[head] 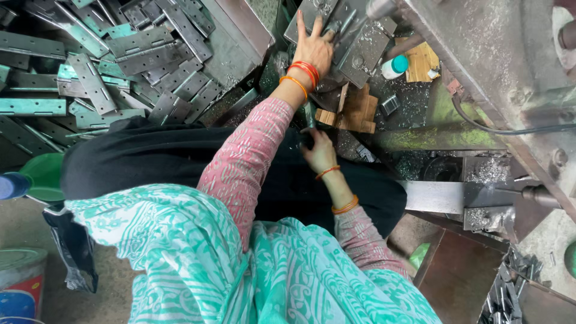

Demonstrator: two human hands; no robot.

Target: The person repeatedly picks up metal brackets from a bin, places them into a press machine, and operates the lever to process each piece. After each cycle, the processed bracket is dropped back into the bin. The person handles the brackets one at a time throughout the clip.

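My left hand (313, 51) reaches forward, fingers spread and lying flat on a grey metal hinge plate (367, 51) on the machine bed. A drill spindle (379, 8) stands just right of the fingertips. Orange and red bangles ring that wrist. Closer to my body, my right hand (320, 153) is closed around a small dark handle (307, 139) by the black cloth on my lap. What the handle belongs to is hidden.
A big pile of grey hinges (120, 60) fills a metal tray at upper left. Wooden blocks (355, 111), a white bottle with a teal cap (394, 66), metal shavings and a black cable (504, 129) lie around the machine. Left: a green basin (42, 177) and a paint can (21, 285).
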